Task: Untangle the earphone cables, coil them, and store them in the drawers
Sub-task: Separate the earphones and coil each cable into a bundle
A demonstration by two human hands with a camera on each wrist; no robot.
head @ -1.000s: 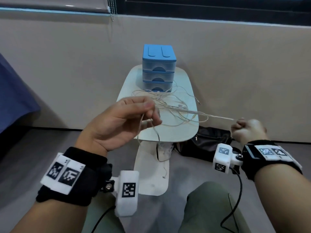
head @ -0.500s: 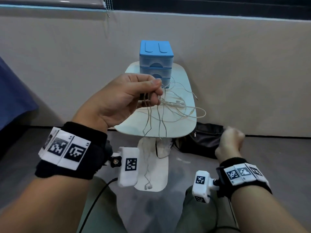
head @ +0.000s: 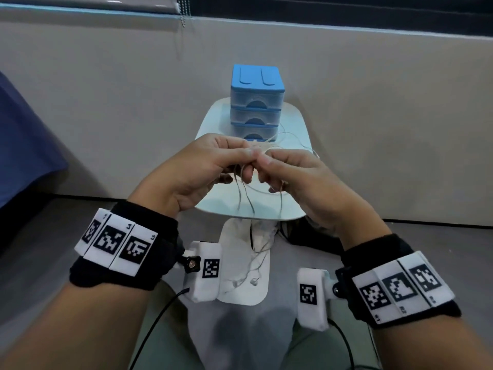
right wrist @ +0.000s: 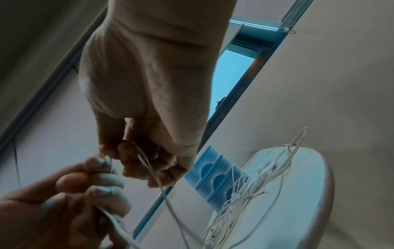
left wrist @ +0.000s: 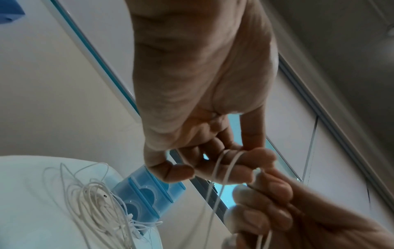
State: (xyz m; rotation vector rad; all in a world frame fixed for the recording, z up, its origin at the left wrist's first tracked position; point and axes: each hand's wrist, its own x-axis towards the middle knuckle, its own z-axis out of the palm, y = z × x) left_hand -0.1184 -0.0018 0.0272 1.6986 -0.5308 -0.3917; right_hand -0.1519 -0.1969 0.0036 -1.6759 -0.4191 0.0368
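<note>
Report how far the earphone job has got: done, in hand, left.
Done: nothing stored; all three drawers of the blue drawer unit are shut. In hand: the left hand and right hand pinch one white cable above the small white table, its earbuds dangling below. Left: a tangled cable heap lies on the table, uncoiled.

Plain room: beige wall (head: 106,102), small white table (head: 298,121).
</note>
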